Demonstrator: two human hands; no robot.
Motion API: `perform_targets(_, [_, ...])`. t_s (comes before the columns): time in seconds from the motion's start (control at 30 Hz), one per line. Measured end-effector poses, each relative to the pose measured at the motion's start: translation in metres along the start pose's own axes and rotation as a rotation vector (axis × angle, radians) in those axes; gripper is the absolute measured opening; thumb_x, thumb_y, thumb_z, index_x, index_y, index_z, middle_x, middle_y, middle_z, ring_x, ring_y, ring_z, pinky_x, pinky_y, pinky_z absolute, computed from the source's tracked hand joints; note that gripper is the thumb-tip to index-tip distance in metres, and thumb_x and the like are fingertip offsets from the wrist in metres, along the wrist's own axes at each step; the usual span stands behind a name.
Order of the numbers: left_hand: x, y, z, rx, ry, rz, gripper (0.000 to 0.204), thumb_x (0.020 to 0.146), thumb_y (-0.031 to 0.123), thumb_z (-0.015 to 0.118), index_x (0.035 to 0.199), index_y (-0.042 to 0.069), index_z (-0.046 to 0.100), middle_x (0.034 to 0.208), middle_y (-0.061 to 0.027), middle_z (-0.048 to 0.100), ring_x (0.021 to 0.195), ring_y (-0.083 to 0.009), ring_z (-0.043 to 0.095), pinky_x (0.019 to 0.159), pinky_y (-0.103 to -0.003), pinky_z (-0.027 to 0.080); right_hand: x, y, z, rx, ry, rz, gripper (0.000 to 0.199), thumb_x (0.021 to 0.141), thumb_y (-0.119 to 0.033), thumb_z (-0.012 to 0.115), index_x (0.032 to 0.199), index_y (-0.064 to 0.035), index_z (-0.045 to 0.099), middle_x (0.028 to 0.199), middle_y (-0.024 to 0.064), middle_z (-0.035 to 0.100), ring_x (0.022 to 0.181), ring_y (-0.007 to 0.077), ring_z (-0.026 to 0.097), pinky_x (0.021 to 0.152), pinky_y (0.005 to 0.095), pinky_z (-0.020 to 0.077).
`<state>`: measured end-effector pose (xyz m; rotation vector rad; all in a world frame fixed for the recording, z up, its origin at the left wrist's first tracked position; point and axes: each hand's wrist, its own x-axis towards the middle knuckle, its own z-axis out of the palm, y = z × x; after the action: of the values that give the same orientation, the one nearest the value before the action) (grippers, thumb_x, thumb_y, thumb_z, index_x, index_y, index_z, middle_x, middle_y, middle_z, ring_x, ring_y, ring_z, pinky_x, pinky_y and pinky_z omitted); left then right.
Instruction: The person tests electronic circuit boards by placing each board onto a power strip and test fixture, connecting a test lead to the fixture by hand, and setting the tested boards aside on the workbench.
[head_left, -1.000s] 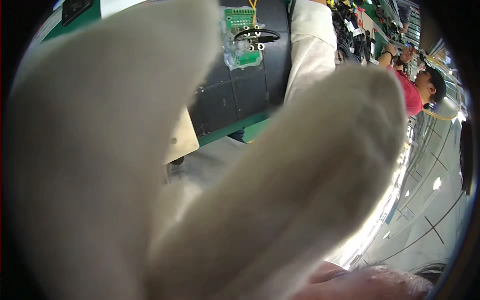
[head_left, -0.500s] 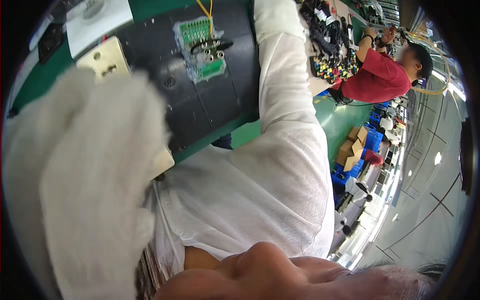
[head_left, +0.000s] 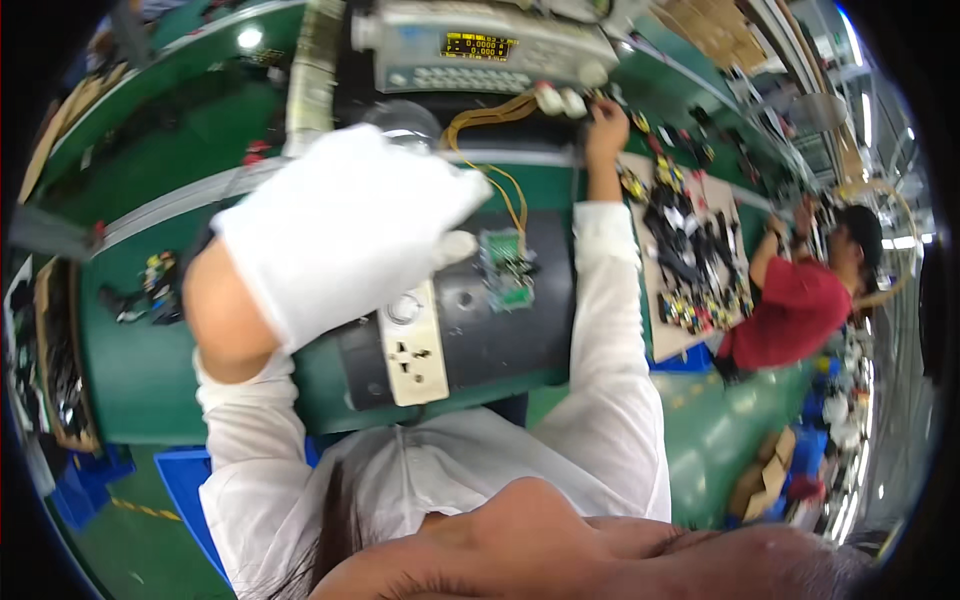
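My left hand [head_left: 355, 215], in a white glove, reaches across from the left above a black slab [head_left: 490, 345]. Its fingertips and thumb point right and stand apart, with nothing visible between them. Just right of them lies a green circuit board [head_left: 508, 270] on the slab, with yellow wires [head_left: 522, 195] running up from it. Below the glove is a cream power socket strip [head_left: 415, 350]. My bare right hand [head_left: 607, 130] is at the right end of a bench meter [head_left: 490, 50], beside white plugs [head_left: 560, 100]. Its fingers are bent together; whatever they grip is too small to make out.
A dark round object [head_left: 405, 120] stands partly behind the glove. On the right, a pale board [head_left: 650, 330] carries black cables and small coloured parts. A person in a red shirt [head_left: 790, 310] works beyond it. Small parts [head_left: 150, 285] lie on the green bench at left.
The view has shifted, bringing the meter and my right hand into sight. My gloved left hand has gone from close before the camera to over the slab, near the circuit board.
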<state>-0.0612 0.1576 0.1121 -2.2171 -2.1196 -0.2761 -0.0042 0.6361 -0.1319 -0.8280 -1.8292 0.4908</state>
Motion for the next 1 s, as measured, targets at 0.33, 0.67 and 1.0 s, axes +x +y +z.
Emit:
perform_targets(0.33, [0.007,-0.002,-0.006,-0.081,0.014,0.014,0.029,0.090,0.027,0.066,0.109,0.005,0.063,0.085,-0.0149,0.068,0.078,-0.0364,0.065,0.070,-0.046,0.052,-0.001,0.007,-0.003,-0.038,0.032,0.078,0.018,0.081,-0.014,0.064,0.092,-0.0065,0.075,0.087,0.0155,0.069,0.086,0.0318,0.067,0.081,0.0403,0.0523])
perform_targets(0.67, [-0.098,-0.020,0.078,-0.077,0.293,-0.176,0.050,0.094,0.029,0.063,0.135,0.005,0.049,0.083,-0.0123,0.066,0.068,-0.0334,0.064,0.061,-0.044,0.050,0.009,0.051,0.004,0.059,-0.152,0.077,0.024,0.089,-0.021,0.067,0.101,-0.0017,0.073,0.096,0.0124,0.074,0.087,0.0236,0.068,0.082,0.0356,0.0517])
perform_targets(1.0, [-0.179,-0.056,0.142,-0.131,0.538,-0.615,0.035,0.095,0.043,0.063,0.078,0.012,0.058,0.062,-0.0093,0.060,0.058,-0.0310,0.063,0.053,-0.042,0.050,0.025,0.103,0.016,0.226,-0.325,0.121,0.026,0.095,-0.019,0.063,0.105,0.0052,0.067,0.092,0.0083,0.071,0.079,0.0163,0.059,0.077,0.0323,0.0481])
